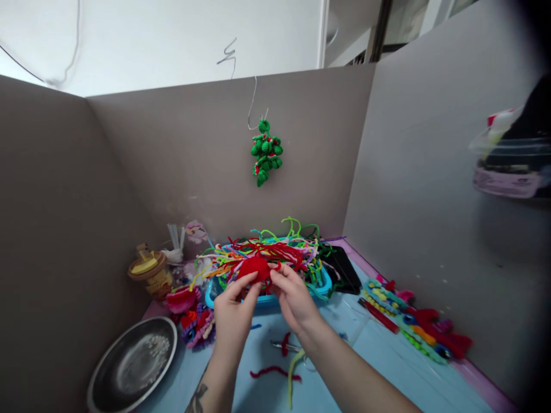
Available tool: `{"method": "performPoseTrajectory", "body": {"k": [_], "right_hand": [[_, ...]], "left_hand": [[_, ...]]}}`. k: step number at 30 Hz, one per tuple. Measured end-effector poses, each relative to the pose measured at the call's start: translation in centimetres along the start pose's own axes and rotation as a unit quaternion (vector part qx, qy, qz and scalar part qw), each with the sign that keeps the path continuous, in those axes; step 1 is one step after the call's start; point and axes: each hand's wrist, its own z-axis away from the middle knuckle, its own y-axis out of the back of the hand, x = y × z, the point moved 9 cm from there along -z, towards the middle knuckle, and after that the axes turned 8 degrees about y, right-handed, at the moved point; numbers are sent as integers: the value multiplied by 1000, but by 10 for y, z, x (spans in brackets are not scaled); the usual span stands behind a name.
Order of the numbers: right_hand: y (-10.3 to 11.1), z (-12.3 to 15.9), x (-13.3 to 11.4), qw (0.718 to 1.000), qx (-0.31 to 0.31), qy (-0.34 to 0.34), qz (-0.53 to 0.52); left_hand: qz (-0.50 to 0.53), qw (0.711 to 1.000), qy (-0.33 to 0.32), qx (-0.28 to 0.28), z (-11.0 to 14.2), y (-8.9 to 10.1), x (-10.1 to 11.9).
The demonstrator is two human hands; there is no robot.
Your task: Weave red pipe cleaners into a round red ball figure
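Both hands are raised over the front of a blue basket point(212, 293) heaped with colourful fuzzy strands point(284, 251). Between thumb and fingers, my left hand point(235, 301) pinches the lower edge of a red fuzzy rounded piece point(252, 268). My right hand point(295, 292) is closed at that piece's right side, where a short red end sticks up by the fingertips. Below the hands, scissors point(293, 346) lie on the blue tabletop, partly hidden by my right forearm. A loose red strand point(272, 370) and a yellow-green strand point(293, 378) are close to them.
A metal bowl point(129, 367) with small pale bits stands at front left, near a brown-lidded container point(155, 278). Finished-looking colourful fuzzy figures point(430, 330) line the right side. Grey panels point(206, 149) enclose the table; a green fuzzy ornament point(266, 152) hangs at the back.
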Motion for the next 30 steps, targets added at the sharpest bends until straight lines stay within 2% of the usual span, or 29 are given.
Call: {"method": "performPoseTrajectory", "body": {"k": [5,12,20,24,30], "right_hand": [[2,0,-1,1000,7,-1,13],[8,-2,-1,999,33,9,18],[-3,-4,-3,999,-39,-1,32],[5,-7,-7,997,-29,18,66],[12,-10,-19,982,-21,85,170]], "left_hand": [[-23,1000,-20,3,1,0,4],[0,998,51,-26,0,-5,-7],[98,989,90,-71,-1,-13,-14],[159,976,116,-97,-2,-18,-19],[166,968,144,-122,-1,-23,-22]]}}
